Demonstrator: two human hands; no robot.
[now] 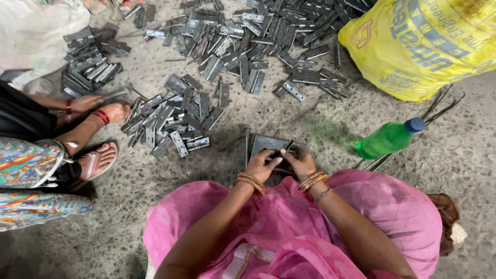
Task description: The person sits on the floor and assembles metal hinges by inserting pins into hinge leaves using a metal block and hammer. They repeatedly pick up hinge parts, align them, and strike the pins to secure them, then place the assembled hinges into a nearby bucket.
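left hand (261,164) and right hand (298,161) both grip a steel hinge (276,146), fingers curled | yellow sack (423,41) at floor's (330,124) far-right corner | green bottle (387,138) lies right of hands

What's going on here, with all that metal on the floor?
A person in pink sits on the speckled floor, both hands together over a dark metal block. The left hand and right hand seem to be working a small metal hinge piece on it. Piles of grey hinges lie ahead. A green bottle lies to the right, below a yellow sack. Another person's hands reach in from the left.
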